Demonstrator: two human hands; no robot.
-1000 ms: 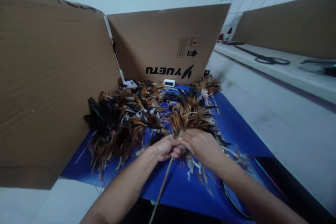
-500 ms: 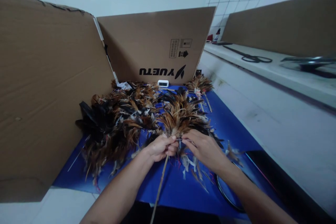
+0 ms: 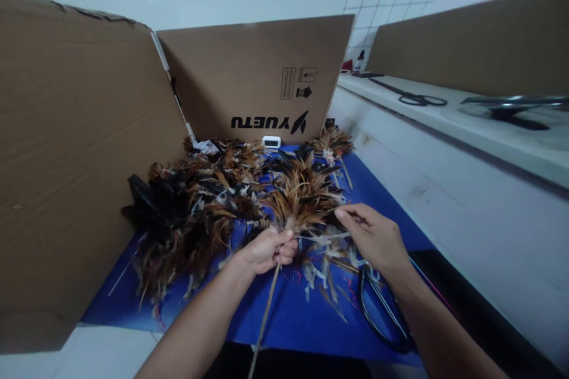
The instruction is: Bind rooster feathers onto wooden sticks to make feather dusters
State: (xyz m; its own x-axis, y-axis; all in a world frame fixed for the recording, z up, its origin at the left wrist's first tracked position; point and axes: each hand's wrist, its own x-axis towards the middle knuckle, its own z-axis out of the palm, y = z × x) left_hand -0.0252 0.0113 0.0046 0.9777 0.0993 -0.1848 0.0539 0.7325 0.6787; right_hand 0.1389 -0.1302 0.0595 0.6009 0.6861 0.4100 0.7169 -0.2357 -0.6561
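Observation:
My left hand [image 3: 272,249] is closed around the neck of a feather duster [image 3: 300,192], whose brown and black feathers fan out away from me. Its thin wooden stick [image 3: 267,320] runs down toward my body. A pale string [image 3: 322,237] stretches sideways from my left fingers to my right hand [image 3: 373,234]. The right fingers are curled in, closed on that string, just right of the duster head. Loose feathers [image 3: 326,275] lie on the blue surface below the string.
Heaps of feathers [image 3: 208,201] cover the left side of the blue mat [image 3: 249,320]. Another feather bundle [image 3: 331,142] lies at the back. Black-handled scissors [image 3: 362,308] are by my right forearm. Cardboard panels [image 3: 249,71] stand left and behind; more scissors [image 3: 422,99] rest on the ledge.
My right hand has moved away from the left, to the right, drawing the string out between them. My left hand keeps its hold on the duster. The view has shifted slightly.

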